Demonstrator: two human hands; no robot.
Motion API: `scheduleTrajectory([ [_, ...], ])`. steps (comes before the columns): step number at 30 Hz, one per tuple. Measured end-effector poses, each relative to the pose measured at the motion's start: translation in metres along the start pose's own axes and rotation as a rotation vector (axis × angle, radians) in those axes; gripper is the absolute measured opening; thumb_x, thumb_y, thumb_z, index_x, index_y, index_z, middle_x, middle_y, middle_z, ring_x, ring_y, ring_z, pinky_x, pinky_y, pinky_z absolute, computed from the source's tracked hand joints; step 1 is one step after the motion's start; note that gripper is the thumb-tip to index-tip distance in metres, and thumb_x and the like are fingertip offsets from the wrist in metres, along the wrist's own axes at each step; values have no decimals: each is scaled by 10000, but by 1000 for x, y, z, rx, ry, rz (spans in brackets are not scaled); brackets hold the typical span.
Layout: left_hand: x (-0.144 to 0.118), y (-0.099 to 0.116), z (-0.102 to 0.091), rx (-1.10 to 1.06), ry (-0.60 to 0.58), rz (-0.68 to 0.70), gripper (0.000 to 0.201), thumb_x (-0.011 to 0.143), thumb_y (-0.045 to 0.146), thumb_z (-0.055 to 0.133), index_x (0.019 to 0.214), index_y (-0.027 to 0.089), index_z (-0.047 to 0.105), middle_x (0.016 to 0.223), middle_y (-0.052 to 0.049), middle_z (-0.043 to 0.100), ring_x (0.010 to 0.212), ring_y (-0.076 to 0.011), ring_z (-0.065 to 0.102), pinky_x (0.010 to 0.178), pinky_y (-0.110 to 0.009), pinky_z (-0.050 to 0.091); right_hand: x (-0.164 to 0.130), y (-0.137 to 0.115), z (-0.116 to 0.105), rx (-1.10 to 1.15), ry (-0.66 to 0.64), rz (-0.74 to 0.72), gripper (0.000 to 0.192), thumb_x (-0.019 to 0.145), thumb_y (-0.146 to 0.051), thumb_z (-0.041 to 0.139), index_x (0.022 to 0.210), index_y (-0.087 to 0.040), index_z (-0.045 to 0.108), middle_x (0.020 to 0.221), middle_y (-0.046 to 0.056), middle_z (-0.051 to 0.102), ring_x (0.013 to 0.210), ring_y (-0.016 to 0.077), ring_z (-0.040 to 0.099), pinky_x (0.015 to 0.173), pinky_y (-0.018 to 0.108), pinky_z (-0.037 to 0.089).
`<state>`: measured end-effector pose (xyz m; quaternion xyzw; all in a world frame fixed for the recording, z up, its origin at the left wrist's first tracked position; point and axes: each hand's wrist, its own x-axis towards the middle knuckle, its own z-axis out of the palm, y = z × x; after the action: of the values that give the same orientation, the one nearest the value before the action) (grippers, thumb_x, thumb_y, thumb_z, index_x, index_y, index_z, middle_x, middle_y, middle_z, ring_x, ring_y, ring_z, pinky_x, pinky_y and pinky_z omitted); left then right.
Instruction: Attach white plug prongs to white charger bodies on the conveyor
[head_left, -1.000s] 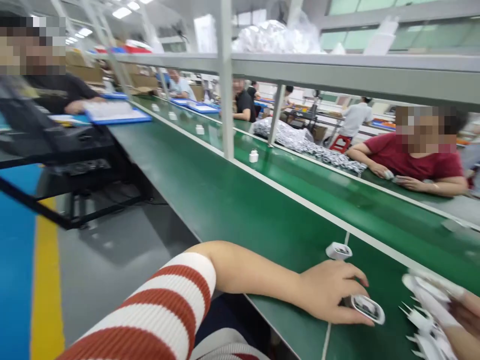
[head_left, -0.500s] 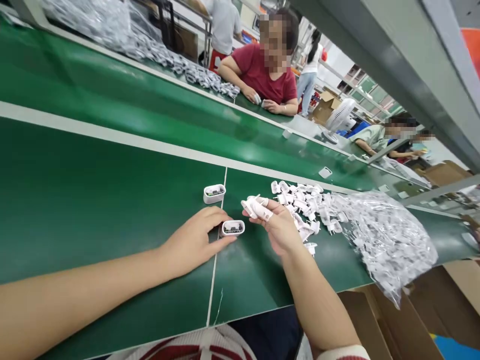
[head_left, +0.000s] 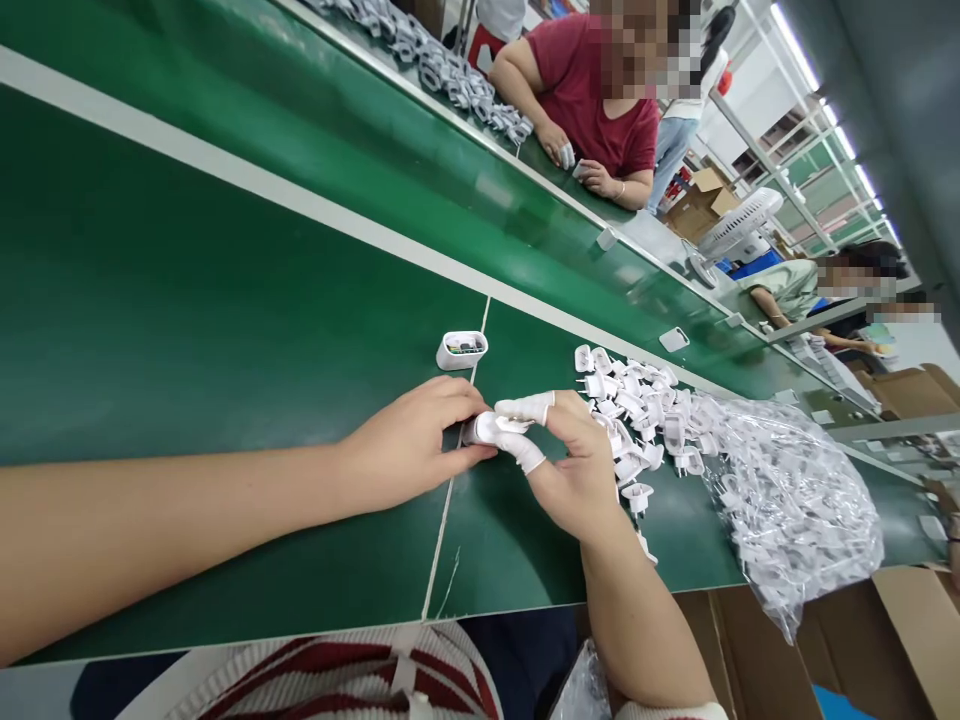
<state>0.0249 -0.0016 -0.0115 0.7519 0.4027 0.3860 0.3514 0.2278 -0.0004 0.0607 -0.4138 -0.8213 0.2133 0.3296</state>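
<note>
Head view, housing in left fingers, plug in right fingers

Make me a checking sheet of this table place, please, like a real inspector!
Surface: green table, with a thin pale line across it.
Things in hand: white casing and white plug piece, end to end; whether they touch is hard to tell.
Clutter: another white casing, open side up; loose pile of white plug pieces; clear bag full of white pieces.
Hands: left hand grips the casing; right hand, with white finger covers, holds the plug piece.
Cables: nothing seen.
Surroundings: co-worker in a red shirt across the table, white fan, cardboard box.
</note>
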Motion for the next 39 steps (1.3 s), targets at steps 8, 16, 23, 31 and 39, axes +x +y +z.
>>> scheduleTrajectory([
  [8,1,0,1,-3,11,2,216,952,401,646,1000,202,715,1040,-56,677,1040,-251,607,949,-412,513,2,1,5,-264,-54,-63,123,937,-178,611,914,-270,691,873,31,702,905,227,636,1095,484,459],
  [16,1,3,-1,1,6,-21,216,934,401,659,1014,207,711,1036,-55,684,1040,-257,613,930,-410,524,3,1,2,-368,-56,-93,120,893,-173,624,814,-262,631,774,6,647,853,217,623,1099,469,441],
  [23,1,8,1,28,31,-35,214,943,393,642,969,189,702,1038,-70,686,1041,-270,612,944,-435,518,0,0,6,-485,29,-116,131,800,-131,625,753,-244,578,712,-11,586,790,206,593,1067,468,403],
  [31,2,10,0,30,16,-52,222,916,412,689,971,197,700,997,-64,679,1028,-273,608,924,-432,523,6,1,-1,-336,-114,-31,154,778,-109,625,750,-260,633,745,-32,613,794,183,622,1180,487,315],
  [39,2,9,-1,18,12,-39,195,919,387,692,984,206,723,994,-64,685,1024,-272,618,949,-437,519,17,-5,-9,-379,-209,-86,179,823,-114,642,846,-281,701,760,-37,647,850,191,639,1245,527,212],
])
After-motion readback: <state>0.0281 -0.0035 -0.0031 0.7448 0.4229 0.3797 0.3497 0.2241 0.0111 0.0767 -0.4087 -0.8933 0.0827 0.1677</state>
